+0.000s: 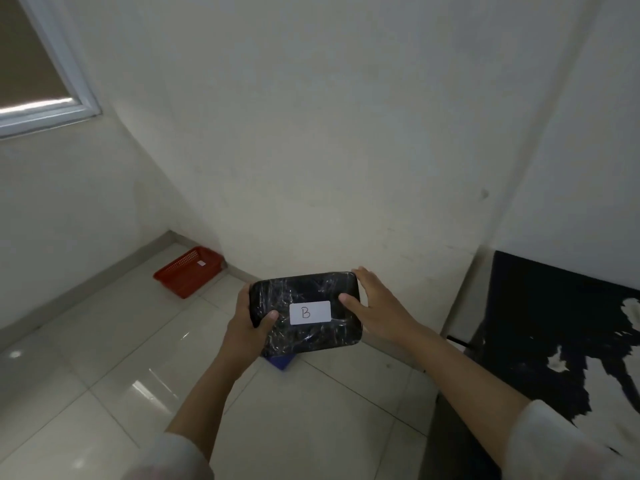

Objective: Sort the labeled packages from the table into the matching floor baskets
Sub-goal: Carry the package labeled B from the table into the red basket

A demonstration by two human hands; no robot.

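black wrapped pkg point(306, 311) w/ white "b" label point(310, 312) held above the floor tiles, my left hand point(247, 323) n right hand point(377, 308) clamped on its short ends. blue basket point(281, 362) peeks underneath, red basket point(188, 271) by wall corner. check basket label b4 lowering, keep it level

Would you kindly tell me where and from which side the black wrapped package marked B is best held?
By its two short ends, one hand from each side. The package is a flat, rounded rectangle in slick wrap, so opposing grips across its length steady it and leave the B label readable. The left hand and right hand already hold it so.
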